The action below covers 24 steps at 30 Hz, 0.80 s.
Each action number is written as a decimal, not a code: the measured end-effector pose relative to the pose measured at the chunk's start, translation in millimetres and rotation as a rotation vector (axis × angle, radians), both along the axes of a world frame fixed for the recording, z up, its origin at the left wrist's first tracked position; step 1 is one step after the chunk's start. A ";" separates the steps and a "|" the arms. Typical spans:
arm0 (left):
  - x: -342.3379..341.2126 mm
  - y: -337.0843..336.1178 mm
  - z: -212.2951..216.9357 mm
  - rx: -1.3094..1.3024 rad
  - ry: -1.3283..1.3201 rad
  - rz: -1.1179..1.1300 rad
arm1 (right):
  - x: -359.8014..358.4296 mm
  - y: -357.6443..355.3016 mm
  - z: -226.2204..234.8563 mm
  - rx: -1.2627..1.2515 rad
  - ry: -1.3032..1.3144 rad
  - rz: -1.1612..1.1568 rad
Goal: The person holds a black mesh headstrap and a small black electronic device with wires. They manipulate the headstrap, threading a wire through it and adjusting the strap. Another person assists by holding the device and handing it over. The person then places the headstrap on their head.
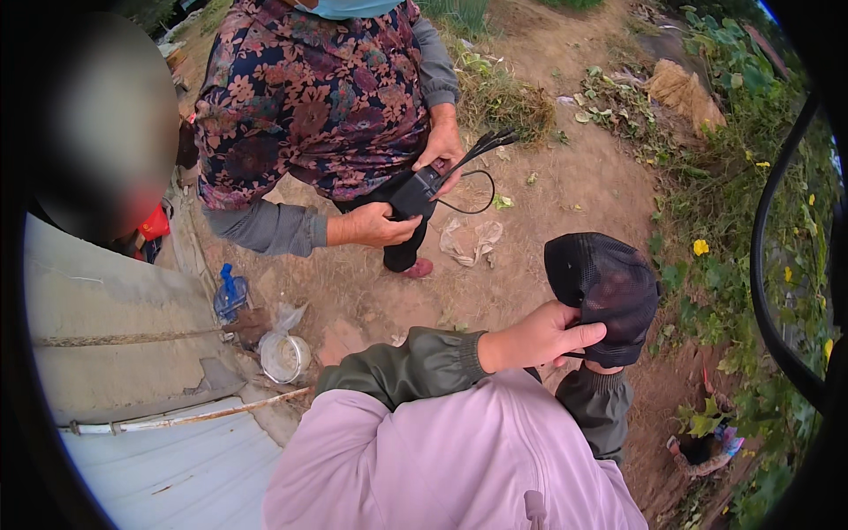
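Dusty soil point(587, 181), domed mesh cap point(618, 305).

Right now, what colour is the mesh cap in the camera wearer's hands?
The mesh cap is black, as the head view shows.

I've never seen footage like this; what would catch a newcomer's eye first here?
Probably the dark floral-patterned fabric top of the person opposite, upper left of centre, who holds a black box with black cables. Next, the black mesh cap right of centre, gripped by the wearer's left fingers. Bright yellow flowers also stand out among green leaves at right.
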State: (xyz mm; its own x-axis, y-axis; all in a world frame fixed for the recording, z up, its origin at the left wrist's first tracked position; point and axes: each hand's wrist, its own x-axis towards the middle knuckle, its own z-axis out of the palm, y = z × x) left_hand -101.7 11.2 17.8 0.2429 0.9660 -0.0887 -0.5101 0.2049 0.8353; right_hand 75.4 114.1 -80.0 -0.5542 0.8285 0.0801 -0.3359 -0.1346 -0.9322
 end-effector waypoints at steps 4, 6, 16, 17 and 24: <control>-3.1 -4.6 -43.4 -0.023 -0.077 -0.023 | -20.3 1.2 25.1 0.095 -0.129 -0.061; -2.5 -5.3 -48.0 -0.004 -0.080 -0.203 | -34.1 -3.3 37.2 0.186 -0.246 -0.064; -48.2 13.9 -26.8 0.105 0.278 0.473 | -45.2 -29.6 79.8 0.673 -0.744 0.802; -47.8 13.2 -36.4 0.028 0.318 0.438 | -36.2 -20.7 81.6 0.587 -0.625 1.056; 21.4 82.3 -61.3 0.292 0.801 0.118 | -44.4 110.7 185.3 0.858 -0.604 0.005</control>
